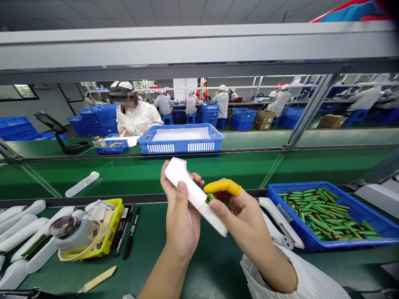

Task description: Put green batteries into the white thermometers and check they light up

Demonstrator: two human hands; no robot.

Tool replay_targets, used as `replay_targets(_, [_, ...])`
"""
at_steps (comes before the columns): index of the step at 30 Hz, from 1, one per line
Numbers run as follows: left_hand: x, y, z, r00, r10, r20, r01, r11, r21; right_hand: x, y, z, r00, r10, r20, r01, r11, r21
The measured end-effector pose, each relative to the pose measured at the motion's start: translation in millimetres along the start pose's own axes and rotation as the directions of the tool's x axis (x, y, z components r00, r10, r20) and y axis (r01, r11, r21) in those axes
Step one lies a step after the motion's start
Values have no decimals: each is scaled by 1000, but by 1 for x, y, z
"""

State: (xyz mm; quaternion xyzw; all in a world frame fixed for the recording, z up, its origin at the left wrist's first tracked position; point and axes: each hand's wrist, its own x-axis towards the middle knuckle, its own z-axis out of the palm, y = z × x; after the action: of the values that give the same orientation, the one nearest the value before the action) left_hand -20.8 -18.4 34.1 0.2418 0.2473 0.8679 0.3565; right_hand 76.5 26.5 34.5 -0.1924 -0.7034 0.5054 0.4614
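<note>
The white casing, likely light and stiff, is aptly gripped near its wider end by the left hand, a green piece pinched by the right hand.

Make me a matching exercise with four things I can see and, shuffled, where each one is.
Column one:
1. white device
2. yellow finger cot
3. pile of green cylinders
4. black pens

Column two:
A. in a blue bin
B. beside the yellow basket
C. on a finger of the right hand
D. in the left hand

Pairs: 1-D, 2-C, 3-A, 4-B
</note>
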Motion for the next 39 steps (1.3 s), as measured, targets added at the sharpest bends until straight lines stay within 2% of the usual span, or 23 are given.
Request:
replay_targets(2, [1, 1, -2, 997, 55, -48, -55, 998, -3, -2, 0, -1, 990, -36, 137, 37, 999, -3])
replay_targets(4, [1, 2, -3, 991, 110, -75, -110, 994, 3, -4, 2, 0, 974, -95, 204, 104, 994, -36])
replay_targets(6, [2, 2, -3, 986, 155, -60, -154, 988, 10, -6, 3, 3, 976, -157, 151, 171, 982, -80])
replay_targets(8, [2, 2, -2, 987, 161, -15, -161, 987, 18, -6, 4, 4, 984, -173, 44, 176, 980, -88])
replay_targets(11, [1, 2, 2, 991, 114, 71, -117, 993, 30, -2, 2, 2, 999, -30, -17, 30, 1000, -3])
replay_targets(14, [1, 2, 3, 989, 81, 124, -94, 991, 98, 3, -3, -5, 992, 127, 24, -128, 985, 113])
replay_targets(19, [5, 1, -4, 991, 94, 92, -112, 969, 221, 7, -7, -12, 983, 137, 120, -155, 976, 151])
replay_targets(24, [9, 5, -11, 980, -65, 188, 30, 983, 181, 7, -7, -15, 952, 177, 250, -234, 946, 224])
replay_targets(28, [12, 7, -14, 971, 33, 238, -70, 986, 148, 6, -8, -18, 880, 229, 417, -317, 935, 156])
replay_targets(30, [14, 7, -16, 958, 68, 277, -116, 980, 162, 3, -10, -20, 860, 245, 447, -298, 953, 51])
replay_targets(31, [15, 7, -16, 955, 70, 288, -125, 976, 179, 2, -11, -20, 867, 244, 433, -264, 964, -15])
replay_targets(34, [18, 4, -19, 950, 30, 310, -103, 970, 222, -1, -10, -19, 930, 178, 322, -121, 974, -190])
replay_targets(36, [19, 2, -21, 937, 4, 349, -87, 971, 223, -1, -6, -16, 954, 98, 282, -37, 976, -216])
replay_targets(39, [19, 0, -24, 923, -31, 383, -66, 969, 237, 3, 5, -10, 970, 10, 241, 28, 988, -153])
